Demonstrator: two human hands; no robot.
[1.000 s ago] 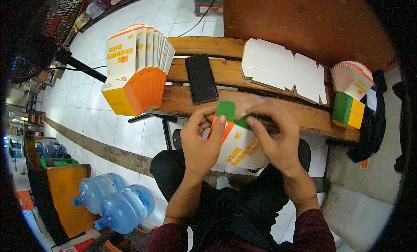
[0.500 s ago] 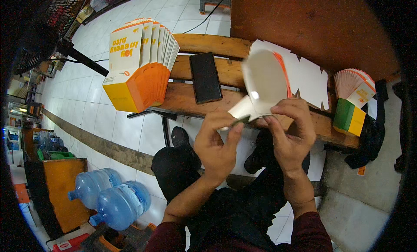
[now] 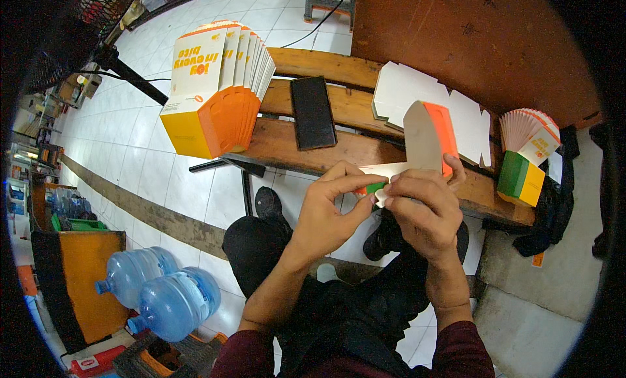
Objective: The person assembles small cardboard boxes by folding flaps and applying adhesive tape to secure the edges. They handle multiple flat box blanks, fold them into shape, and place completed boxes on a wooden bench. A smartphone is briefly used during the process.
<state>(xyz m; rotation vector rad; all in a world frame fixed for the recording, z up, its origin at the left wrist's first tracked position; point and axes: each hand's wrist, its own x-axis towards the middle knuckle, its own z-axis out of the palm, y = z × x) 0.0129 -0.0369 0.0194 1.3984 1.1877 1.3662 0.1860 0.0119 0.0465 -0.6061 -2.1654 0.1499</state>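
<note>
Over my lap, my left hand [image 3: 332, 211] and my right hand [image 3: 427, 208] both hold a partly folded paper food carton [image 3: 422, 136]. Its pale inner wall stands up with an orange edge, and a green part shows low between my fingers. My left thumb and fingers pinch the green end. The right thumb and index finger grip a small whitish tab beside it, while other right fingers support the orange side. My fingers hide much of the carton's lower part. Flat white carton blanks [image 3: 473, 127] lie on the wooden bench [image 3: 355, 153] just beyond.
A fanned stack of nested cartons [image 3: 215, 94] stands at the bench's left, a smaller stack [image 3: 525, 156] at its right. Between lies a black phone [image 3: 313, 114]. Large blue water bottles [image 3: 179, 303] lie at lower left. A small pale piece [image 3: 327, 272] shows near my lap.
The carton has turned, so its orange side now faces right and its wall stands more upright. My right hand has closed in toward the left, its fingers now on the whitish tab.
</note>
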